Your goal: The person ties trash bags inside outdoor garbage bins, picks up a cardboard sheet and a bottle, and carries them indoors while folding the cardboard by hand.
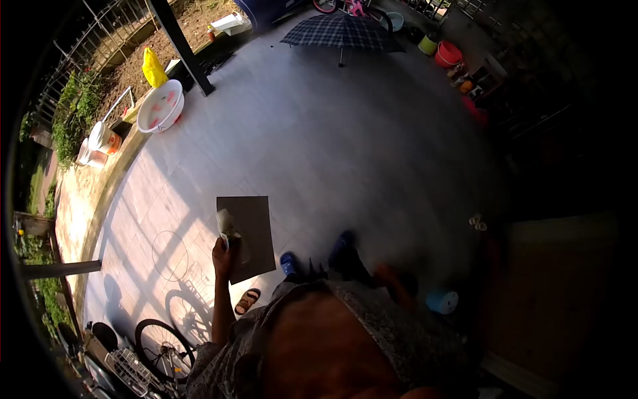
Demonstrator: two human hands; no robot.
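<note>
My left hand point(224, 258) is closed at the left edge of a flat grey-brown rectangular board point(256, 229), held out over the tiled floor. A crumpled whitish piece point(226, 223), like thin plastic or paper, sticks up from the same hand against the board. Whether the fingers grip both together is hard to make out. Low by my right side, my right hand point(389, 276) is dark and smeared, so its fingers do not show. Between the hands, blue slippers point(288, 263) are on my feet. A brown sandal point(247, 301) lies on the floor below the board.
An open plaid umbrella point(342, 32) stands at the far side. A white basin point(161, 106), a yellow bag point(153, 66) and a white bucket point(104, 138) line the left edge near a dark post point(183, 50). A bicycle wheel point(164, 350) is at lower left. A blue container point(442, 302) sits at right.
</note>
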